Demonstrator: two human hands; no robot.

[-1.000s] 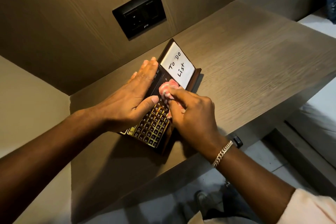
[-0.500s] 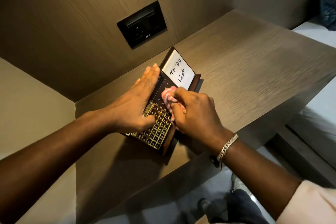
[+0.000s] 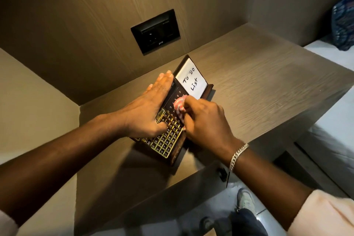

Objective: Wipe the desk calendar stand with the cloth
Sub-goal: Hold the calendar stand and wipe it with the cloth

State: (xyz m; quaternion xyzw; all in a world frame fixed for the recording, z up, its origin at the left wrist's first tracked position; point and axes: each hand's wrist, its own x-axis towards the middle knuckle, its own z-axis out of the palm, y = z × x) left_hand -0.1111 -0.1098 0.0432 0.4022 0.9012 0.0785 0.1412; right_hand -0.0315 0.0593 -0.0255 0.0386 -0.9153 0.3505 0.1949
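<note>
The desk calendar stand (image 3: 166, 142) is dark wood with a gold grid of numbers and lies flat on the wooden desk (image 3: 258, 86). A white "To Do List" card (image 3: 191, 79) sits at its far end. My left hand (image 3: 147, 109) rests flat along the stand's left side, thumb on the grid, holding it steady. My right hand (image 3: 205, 120) is closed on a bunched pink-and-white cloth (image 3: 179, 105), pressed onto the dark numbered panel just below the card. Most of the cloth is hidden in the fist.
A black socket plate (image 3: 155, 31) is set in the wood wall behind the stand. The desk's front edge runs diagonally below my wrists, with floor and shoes (image 3: 244, 199) beneath. A bed with a dark patterned pillow (image 3: 342, 23) lies to the right.
My right hand has rubbed the cloth back and forth a short way over the stand's middle panel. The left hand keeps its hold, thumb shifted lower on the grid. The camera has shifted slightly.
</note>
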